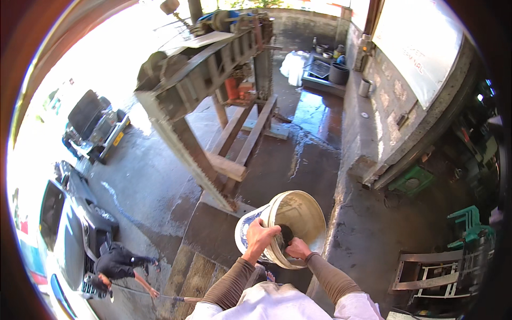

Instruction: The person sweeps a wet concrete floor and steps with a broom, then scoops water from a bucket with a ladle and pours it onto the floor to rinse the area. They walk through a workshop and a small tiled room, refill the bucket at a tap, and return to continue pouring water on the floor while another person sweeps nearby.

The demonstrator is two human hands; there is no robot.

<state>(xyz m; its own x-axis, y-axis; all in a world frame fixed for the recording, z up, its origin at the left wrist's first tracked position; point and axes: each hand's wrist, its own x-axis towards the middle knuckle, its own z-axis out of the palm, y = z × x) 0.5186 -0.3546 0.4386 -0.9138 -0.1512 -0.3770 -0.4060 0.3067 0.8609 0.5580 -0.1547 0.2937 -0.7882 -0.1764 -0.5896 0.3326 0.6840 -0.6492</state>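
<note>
A dirty white plastic bucket (309, 205) is tilted in front of me, its mouth facing up and toward me and its inside stained brown. My left hand (259, 238) is closed on its rim at the left side. Just inside the mouth, between my hands, is a small dark rounded thing (286, 233) whose kind I cannot make out. My right hand (297, 248) reaches over the near rim with its fingers curled against that dark thing. What exactly those fingers hold is partly hidden.
A rusty steel press frame (192, 149) with wooden beams stands ahead left. Beyond lies a wet floor (317, 114) beside a low washing basin (322, 88). A low wall runs along my right, with green plastic chairs (472, 226) past it. A person (120, 261) bends by parked vehicles at left.
</note>
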